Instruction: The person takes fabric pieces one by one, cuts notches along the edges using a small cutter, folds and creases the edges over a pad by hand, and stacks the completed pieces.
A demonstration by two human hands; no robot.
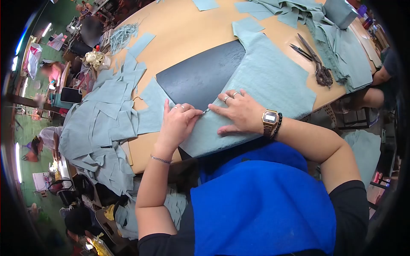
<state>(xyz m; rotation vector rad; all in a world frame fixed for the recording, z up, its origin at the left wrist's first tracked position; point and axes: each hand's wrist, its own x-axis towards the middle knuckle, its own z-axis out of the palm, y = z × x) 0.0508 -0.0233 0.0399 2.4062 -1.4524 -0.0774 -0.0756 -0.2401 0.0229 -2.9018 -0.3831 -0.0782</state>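
Pinched at its fingertips, my left hand [179, 121] grips a small shiny metal piece [206, 111], too small to name. It touches the edge of a large pale green cloth piece [273, 81]. My right hand [241, 112] lies on that cloth, fingers spread, with the index fingertip beside the metal piece. A smooth dark board [200, 72] lies on the table, partly covered by the cloth. Left of the board, another green cloth piece [151, 106] reaches toward my left hand.
Dark-handled scissors [318, 66] lie on the wooden table [175, 32] at the right. Cut cloth pieces [104, 102] overlap along the left edge, near tangled strips [124, 36]. Stacked cloth [337, 55] stands at the right, where another person's arm [381, 77] shows.
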